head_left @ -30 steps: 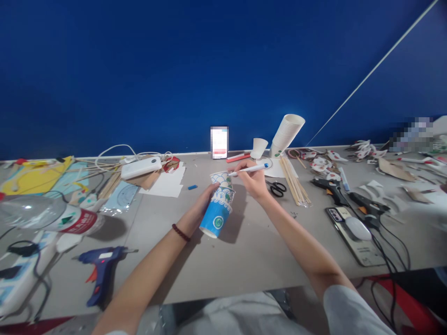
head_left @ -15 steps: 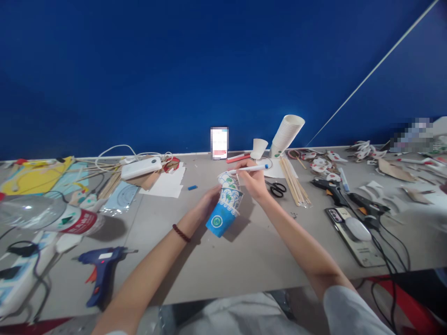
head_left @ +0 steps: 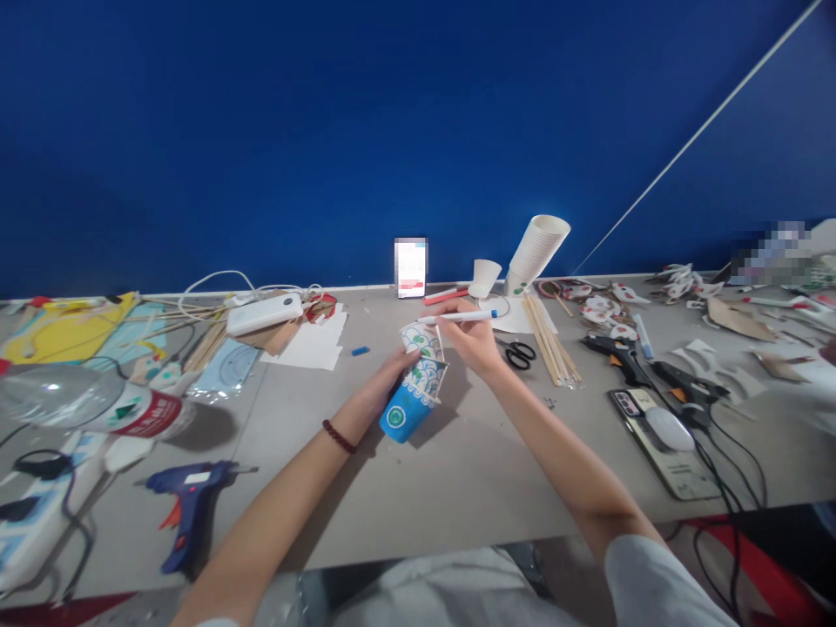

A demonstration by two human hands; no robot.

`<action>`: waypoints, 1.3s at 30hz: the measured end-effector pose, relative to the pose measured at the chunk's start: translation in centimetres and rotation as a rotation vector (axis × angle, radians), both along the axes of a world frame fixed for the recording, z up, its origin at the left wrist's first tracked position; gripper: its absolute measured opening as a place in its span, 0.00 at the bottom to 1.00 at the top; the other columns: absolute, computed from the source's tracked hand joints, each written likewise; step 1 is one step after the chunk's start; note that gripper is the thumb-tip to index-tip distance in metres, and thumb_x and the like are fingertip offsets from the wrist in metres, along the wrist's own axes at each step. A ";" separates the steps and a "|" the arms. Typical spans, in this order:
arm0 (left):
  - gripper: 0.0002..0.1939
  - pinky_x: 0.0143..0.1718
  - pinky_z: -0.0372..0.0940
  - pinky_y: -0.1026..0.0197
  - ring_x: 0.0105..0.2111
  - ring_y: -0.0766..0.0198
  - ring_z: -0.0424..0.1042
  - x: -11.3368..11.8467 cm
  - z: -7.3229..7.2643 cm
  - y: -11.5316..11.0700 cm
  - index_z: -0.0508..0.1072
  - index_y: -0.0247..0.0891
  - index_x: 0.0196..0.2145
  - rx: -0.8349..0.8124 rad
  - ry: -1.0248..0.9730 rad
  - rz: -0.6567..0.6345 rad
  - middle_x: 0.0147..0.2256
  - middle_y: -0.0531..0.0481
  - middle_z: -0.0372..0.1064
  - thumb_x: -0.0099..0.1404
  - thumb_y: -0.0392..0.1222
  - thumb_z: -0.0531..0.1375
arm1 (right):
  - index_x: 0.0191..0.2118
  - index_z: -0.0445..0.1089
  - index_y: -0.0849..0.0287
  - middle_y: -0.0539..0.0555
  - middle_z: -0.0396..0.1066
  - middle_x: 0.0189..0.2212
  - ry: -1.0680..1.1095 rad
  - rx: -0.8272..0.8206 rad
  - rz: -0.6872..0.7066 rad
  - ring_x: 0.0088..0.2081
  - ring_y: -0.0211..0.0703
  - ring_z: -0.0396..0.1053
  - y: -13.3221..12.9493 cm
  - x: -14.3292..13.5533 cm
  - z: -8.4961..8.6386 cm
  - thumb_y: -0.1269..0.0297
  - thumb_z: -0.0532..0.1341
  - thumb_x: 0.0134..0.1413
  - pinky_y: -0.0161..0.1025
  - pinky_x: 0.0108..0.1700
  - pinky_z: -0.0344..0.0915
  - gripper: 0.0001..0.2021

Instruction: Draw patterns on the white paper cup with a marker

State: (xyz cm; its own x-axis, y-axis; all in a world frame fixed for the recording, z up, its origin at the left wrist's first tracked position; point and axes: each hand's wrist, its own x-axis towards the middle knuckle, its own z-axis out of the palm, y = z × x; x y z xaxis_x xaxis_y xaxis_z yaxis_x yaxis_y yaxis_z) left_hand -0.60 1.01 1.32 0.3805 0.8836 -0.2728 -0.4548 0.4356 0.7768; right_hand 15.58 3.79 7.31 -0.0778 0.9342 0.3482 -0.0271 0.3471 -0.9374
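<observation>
My left hand [head_left: 393, 376] is closed round the side of a decorated paper cup [head_left: 406, 411], tilted above the table. The cup has a solid blue lower part with a round green-and-white mark, and blue scallop lines with green patches above. It looks like cups stacked or joined end to end; I cannot tell which. My right hand [head_left: 471, 338] grips a white marker with a blue end [head_left: 467, 317], its tip at the cup's upper rim. A small blue pen cap [head_left: 360, 351] lies on the table left of the cup.
A lit phone [head_left: 411, 268] stands against the blue wall. Right of it are a white cup [head_left: 484, 279], a tall cup stack [head_left: 536, 252], wooden sticks [head_left: 549, 344] and black scissors [head_left: 521, 354]. A blue glue gun [head_left: 189, 505] and a bottle [head_left: 97, 402] lie left.
The decorated cup has shifted slightly left and turned a little in my left hand. The marker and my right hand have moved slightly left with it.
</observation>
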 end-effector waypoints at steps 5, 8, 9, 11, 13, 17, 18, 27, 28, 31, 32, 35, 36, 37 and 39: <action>0.27 0.42 0.71 0.54 0.38 0.54 0.78 -0.2 -0.3 0.5 0.72 0.36 0.52 0.028 -0.003 0.041 0.41 0.42 0.78 0.57 0.49 0.69 | 0.34 0.70 0.56 0.52 0.74 0.33 -0.042 0.035 -0.043 0.35 0.42 0.72 0.1 0.3 0.2 0.62 0.63 0.51 0.41 0.38 0.70 0.05; 0.28 0.42 0.71 0.53 0.38 0.53 0.78 -0.4 -0.6 0.9 0.73 0.36 0.51 0.040 -0.023 0.091 0.40 0.43 0.78 0.56 0.49 0.70 | 0.33 0.71 0.56 0.51 0.73 0.32 -0.080 0.030 -0.051 0.33 0.41 0.71 0.0 0.1 0.0 0.62 0.63 0.51 0.40 0.36 0.69 0.05; 0.28 0.42 0.71 0.53 0.38 0.53 0.78 -0.4 -0.7 1.0 0.73 0.36 0.51 0.043 -0.025 0.109 0.40 0.43 0.78 0.55 0.49 0.70 | 0.33 0.71 0.56 0.51 0.73 0.32 -0.094 0.024 -0.052 0.32 0.40 0.71 0.0 0.1 0.0 0.62 0.62 0.51 0.40 0.35 0.69 0.05; 0.28 0.42 0.71 0.54 0.38 0.53 0.78 -0.5 -0.9 1.2 0.73 0.36 0.50 0.047 -0.022 0.132 0.39 0.44 0.78 0.54 0.50 0.71 | 0.33 0.72 0.57 0.51 0.73 0.32 -0.115 0.010 -0.058 0.32 0.40 0.70 -0.1 -0.1 -0.1 0.63 0.62 0.51 0.39 0.34 0.69 0.05; 0.29 0.42 0.71 0.53 0.38 0.52 0.78 -0.5 -1.0 1.3 0.73 0.36 0.50 0.054 -0.019 0.138 0.40 0.43 0.78 0.54 0.50 0.71 | 0.33 0.72 0.57 0.51 0.74 0.33 -0.121 0.006 -0.062 0.32 0.40 0.71 -0.2 -0.2 -0.1 0.63 0.62 0.51 0.39 0.34 0.69 0.04; 0.29 0.44 0.70 0.53 0.41 0.52 0.78 -0.5 -1.2 1.3 0.72 0.38 0.53 0.076 -0.016 0.139 0.44 0.43 0.78 0.56 0.51 0.70 | 0.33 0.73 0.57 0.52 0.74 0.33 -0.136 0.013 -0.061 0.34 0.40 0.72 -0.2 -0.2 -0.3 0.64 0.62 0.51 0.39 0.36 0.70 0.05; 0.30 0.44 0.70 0.54 0.41 0.52 0.78 -0.5 -1.3 1.3 0.71 0.38 0.54 0.078 -0.016 0.139 0.45 0.43 0.78 0.56 0.51 0.70 | 0.33 0.73 0.57 0.52 0.74 0.33 -0.140 0.008 -0.062 0.34 0.40 0.72 -0.2 -0.2 -0.3 0.64 0.62 0.51 0.39 0.36 0.70 0.05; 0.31 0.45 0.70 0.54 0.41 0.55 0.77 -0.6 -1.7 1.5 0.70 0.39 0.55 0.089 0.008 0.144 0.44 0.44 0.78 0.56 0.51 0.70 | 0.34 0.74 0.57 0.52 0.75 0.34 -0.140 -0.010 -0.040 0.33 0.41 0.73 -0.2 -0.1 -0.6 0.64 0.63 0.52 0.41 0.38 0.72 0.05; 0.32 0.46 0.70 0.54 0.41 0.55 0.77 -0.6 -1.7 1.5 0.70 0.39 0.55 0.087 0.009 0.143 0.44 0.44 0.78 0.56 0.51 0.70 | 0.34 0.74 0.57 0.52 0.76 0.34 -0.140 -0.011 -0.038 0.34 0.41 0.74 -0.2 -0.2 -0.6 0.64 0.63 0.52 0.41 0.38 0.72 0.05; 0.32 0.46 0.69 0.53 0.41 0.55 0.77 -0.7 -1.8 1.5 0.70 0.38 0.55 0.085 -0.004 0.149 0.43 0.44 0.78 0.56 0.50 0.70 | 0.35 0.74 0.56 0.52 0.76 0.34 -0.143 -0.011 -0.034 0.34 0.41 0.74 -0.3 -0.2 -0.6 0.63 0.63 0.52 0.40 0.38 0.73 0.05; 0.32 0.46 0.69 0.54 0.41 0.54 0.77 -0.7 -1.8 1.5 0.70 0.38 0.55 0.085 -0.006 0.151 0.43 0.44 0.78 0.56 0.50 0.70 | 0.35 0.74 0.57 0.52 0.76 0.34 -0.145 -0.012 -0.032 0.34 0.41 0.74 -0.2 -0.2 -0.6 0.63 0.63 0.51 0.40 0.38 0.73 0.05; 0.31 0.45 0.70 0.55 0.40 0.55 0.77 -0.6 -1.7 1.5 0.70 0.38 0.55 0.087 -0.002 0.151 0.43 0.44 0.78 0.56 0.50 0.70 | 0.34 0.74 0.57 0.52 0.76 0.34 -0.147 -0.011 -0.035 0.33 0.41 0.74 -0.2 -0.2 -0.7 0.64 0.63 0.51 0.40 0.37 0.73 0.05; 0.31 0.44 0.70 0.55 0.40 0.56 0.77 -0.6 -1.7 1.5 0.70 0.38 0.55 0.089 -0.001 0.151 0.43 0.44 0.78 0.56 0.50 0.70 | 0.34 0.74 0.57 0.52 0.76 0.34 -0.148 -0.009 -0.038 0.33 0.41 0.74 -0.1 -0.2 -0.7 0.64 0.63 0.51 0.40 0.37 0.72 0.05; 0.31 0.43 0.70 0.56 0.39 0.56 0.77 -0.6 -1.7 1.5 0.70 0.38 0.55 0.088 -0.001 0.152 0.43 0.45 0.78 0.56 0.50 0.70 | 0.34 0.74 0.57 0.52 0.75 0.34 -0.147 -0.005 -0.039 0.34 0.41 0.74 -0.1 -0.2 -0.7 0.64 0.63 0.51 0.40 0.37 0.72 0.05; 0.31 0.43 0.70 0.56 0.38 0.56 0.77 -0.6 -1.6 1.5 0.70 0.38 0.54 0.083 0.001 0.157 0.43 0.45 0.78 0.56 0.50 0.70 | 0.34 0.74 0.57 0.52 0.75 0.34 -0.145 -0.001 -0.039 0.34 0.41 0.73 -0.1 -0.2 -0.6 0.64 0.63 0.51 0.40 0.38 0.72 0.05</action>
State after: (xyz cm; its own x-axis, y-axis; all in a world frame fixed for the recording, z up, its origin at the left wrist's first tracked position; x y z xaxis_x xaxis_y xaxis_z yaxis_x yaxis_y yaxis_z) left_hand -1.16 2.47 -0.29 0.2361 0.9516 -0.1966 -0.5115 0.2938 0.8075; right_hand 15.37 3.67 6.66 -0.0908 0.9378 0.3350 0.1218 0.3444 -0.9309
